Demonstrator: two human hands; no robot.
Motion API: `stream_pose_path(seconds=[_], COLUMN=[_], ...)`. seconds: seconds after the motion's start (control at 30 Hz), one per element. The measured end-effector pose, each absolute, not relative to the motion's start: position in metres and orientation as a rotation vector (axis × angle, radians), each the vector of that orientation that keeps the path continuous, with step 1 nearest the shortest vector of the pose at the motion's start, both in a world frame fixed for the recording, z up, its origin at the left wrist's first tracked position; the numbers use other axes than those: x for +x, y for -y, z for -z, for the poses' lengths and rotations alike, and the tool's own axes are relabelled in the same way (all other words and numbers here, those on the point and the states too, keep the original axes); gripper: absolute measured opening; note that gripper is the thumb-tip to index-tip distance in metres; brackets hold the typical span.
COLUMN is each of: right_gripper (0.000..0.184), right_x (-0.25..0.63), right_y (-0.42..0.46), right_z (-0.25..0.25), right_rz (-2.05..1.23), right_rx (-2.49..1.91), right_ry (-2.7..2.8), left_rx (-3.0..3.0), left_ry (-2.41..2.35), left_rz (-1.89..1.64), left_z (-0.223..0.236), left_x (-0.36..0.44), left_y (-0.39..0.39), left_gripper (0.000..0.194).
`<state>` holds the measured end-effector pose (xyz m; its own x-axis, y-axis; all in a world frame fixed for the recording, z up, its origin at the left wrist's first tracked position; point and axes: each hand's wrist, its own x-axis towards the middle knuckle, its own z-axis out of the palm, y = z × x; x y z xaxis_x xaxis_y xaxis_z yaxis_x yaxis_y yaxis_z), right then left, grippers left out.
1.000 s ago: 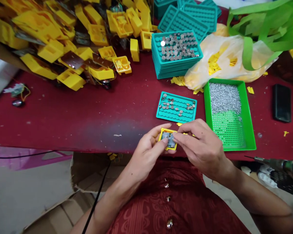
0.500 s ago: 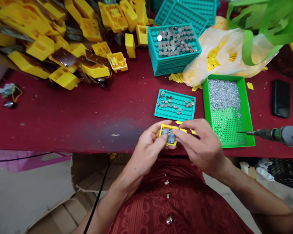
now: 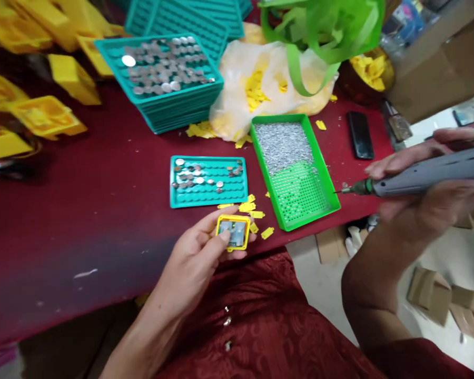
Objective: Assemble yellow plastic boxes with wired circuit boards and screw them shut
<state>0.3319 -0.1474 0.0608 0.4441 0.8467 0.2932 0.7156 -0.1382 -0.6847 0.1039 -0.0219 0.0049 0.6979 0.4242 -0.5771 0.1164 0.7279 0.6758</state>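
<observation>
My left hand [image 3: 205, 245] holds a small yellow plastic case [image 3: 248, 231] by its edges, with the thumb pressed on the grey parts inside it. At the right, my right hand [image 3: 426, 205] is wrapped round a grey electric screwdriver [image 3: 430, 171], its thin bit pointing left above the rim of a green tray [image 3: 334, 208]. Silvery screws [image 3: 284, 142] fill the far half of that tray. Several small yellow plastic tabs [image 3: 256, 214] lie on the red table just beyond the case. A teal tray [image 3: 209, 200] with scattered round metal discs sits behind my left hand.
A stack of teal trays [image 3: 177, 113], the top one full of discs, stands further back. Beside it lies a clear plastic bag [image 3: 233, 79] of yellow pieces under a green bag [image 3: 319, 31]. Yellow housings [image 3: 47, 118] crowd the left. A black phone [image 3: 360, 135] lies at the right.
My right hand has left the yellow case and taken hold of the screwdriver at the right. The view has swung to the right. My left hand still grips the case.
</observation>
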Motion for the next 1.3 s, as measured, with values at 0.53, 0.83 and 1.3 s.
stream_pose_path(seconds=[0.53, 0.83, 1.3], right_gripper=[0.042, 0.042, 0.039], right_x=[0.312, 0.312, 0.313], right_y=[0.128, 0.131, 0.129], right_z=[0.002, 0.001, 0.007], right_rz=[0.020, 0.028, 0.061], right_rx=[-1.432, -1.493, -1.471], right_ry=[0.774, 0.832, 0.874], left_rx=[0.816, 0.877, 0.810], left_ry=[-0.917, -0.937, -0.904], left_rz=[-0.114, -0.095, -0.056], left_z=[-0.008, -0.012, -0.008], left_x=[0.119, 0.123, 0.124], left_y=[0.041, 0.040, 0.041], left_gripper=[0.051, 0.048, 0.057])
